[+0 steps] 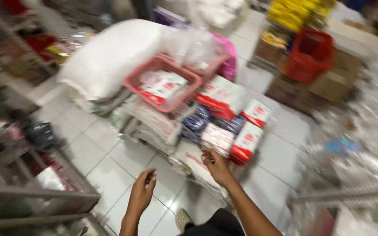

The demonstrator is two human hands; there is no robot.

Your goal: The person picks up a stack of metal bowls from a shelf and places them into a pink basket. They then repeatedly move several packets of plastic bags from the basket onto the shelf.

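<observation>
Bright, even indoor light, heavy motion blur throughout, worst at the edges, perhaps mild glare on plastic.

Packets [217, 137] ahead — floor [110, 161] seemingly open

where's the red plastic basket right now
In the head view, the red plastic basket sits upper right on cardboard boxes, just below the yellow packets.

White tiled floor [110, 153] carried a heap of white sacks [154, 124] and red-and-white packets [246, 142], blurred. A big white sack [110, 57] lay at the heap's far left. Cardboard boxes [324, 87] stood on the tiles, well apart to the right.
</observation>
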